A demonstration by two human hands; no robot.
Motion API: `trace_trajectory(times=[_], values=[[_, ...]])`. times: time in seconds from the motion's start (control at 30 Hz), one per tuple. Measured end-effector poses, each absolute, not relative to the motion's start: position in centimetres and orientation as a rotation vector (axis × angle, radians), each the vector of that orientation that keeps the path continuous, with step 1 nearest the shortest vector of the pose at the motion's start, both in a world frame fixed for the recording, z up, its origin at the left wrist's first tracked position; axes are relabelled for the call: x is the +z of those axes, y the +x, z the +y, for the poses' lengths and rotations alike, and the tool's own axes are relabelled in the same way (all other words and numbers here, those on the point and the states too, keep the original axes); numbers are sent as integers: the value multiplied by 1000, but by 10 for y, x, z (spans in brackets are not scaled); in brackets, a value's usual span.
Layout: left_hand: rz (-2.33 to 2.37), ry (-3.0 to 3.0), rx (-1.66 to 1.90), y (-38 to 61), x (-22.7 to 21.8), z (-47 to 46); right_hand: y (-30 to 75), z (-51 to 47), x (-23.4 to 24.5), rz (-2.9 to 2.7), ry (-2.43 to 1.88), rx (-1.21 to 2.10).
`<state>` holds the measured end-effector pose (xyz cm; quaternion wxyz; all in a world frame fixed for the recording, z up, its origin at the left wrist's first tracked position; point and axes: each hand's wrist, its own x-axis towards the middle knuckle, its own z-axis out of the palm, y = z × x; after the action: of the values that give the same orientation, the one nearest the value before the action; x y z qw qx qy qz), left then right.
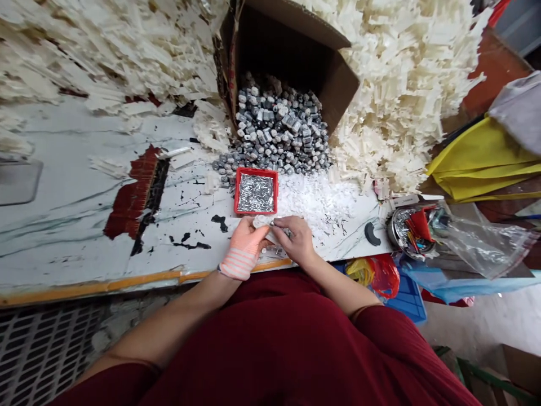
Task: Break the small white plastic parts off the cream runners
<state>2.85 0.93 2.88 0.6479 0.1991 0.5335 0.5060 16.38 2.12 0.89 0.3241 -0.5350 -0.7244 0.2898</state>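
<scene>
My left hand (pixel 244 248), in a striped orange and white glove, is closed on a small white round plastic part (pixel 261 220). Bare and closed in a pinch, my right hand (pixel 296 239) meets it from the right; the tiny piece at its fingertips is too small to name. Just beyond both hands stands a red tray (pixel 276 194) filled with short metal pins (pixel 256 193). Under my hands, near the table edge, lie a few small clear and white pieces (pixel 274 252), partly hidden.
Grey and white cylindrical parts (pixel 283 124) spill from an open cardboard box (pixel 342 84). Heaps of cream plastic strips (pixel 389 84) flank it. Small white pieces (pixel 316 197) cover the table (pixel 63 225) right of the tray. A metal bowl of tools (pixel 395 228) stands at the right.
</scene>
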Motion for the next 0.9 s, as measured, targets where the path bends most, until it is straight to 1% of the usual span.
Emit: trace_trajectory(times=[0.1, 0.13, 0.23, 0.3, 0.37, 0.43, 0.5, 0.57, 0.63, 0.7, 0.77, 0.9], values=[[1121, 475, 1050, 26, 25, 11, 183, 61, 13, -1940, -1497, 960], [1089, 476, 1029, 25, 23, 12, 189, 81, 15, -1942, -1615, 907], [1054, 455, 1048, 25, 15, 15, 204, 148, 15, -1923, -2069, 346], [1034, 448, 1059, 25, 12, 16, 208, 180, 12, -2030, -2210, 137], [1012, 469, 1036, 24, 10, 15, 210, 195, 10, -2139, -2228, 33], [1027, 494, 1021, 23, 8, 15, 210, 195, 10, -2135, -2187, 5], [1069, 513, 1027, 22, 4, 15, 210, 184, 14, -2046, -2128, 87], [1113, 537, 1034, 22, 0, 17, 207, 164, 19, -1986, -1982, 298], [1151, 590, 1024, 21, -4, 19, 199, 137, 23, -1996, -1706, 553], [1194, 663, 995, 21, -6, 20, 189, 109, 24, -2040, -1406, 733], [1231, 728, 959, 21, -5, 21, 180, 86, 23, -2111, -1198, 749], [1294, 788, 930, 21, 4, 18, 172, 65, 17, -2300, -1012, 524]])
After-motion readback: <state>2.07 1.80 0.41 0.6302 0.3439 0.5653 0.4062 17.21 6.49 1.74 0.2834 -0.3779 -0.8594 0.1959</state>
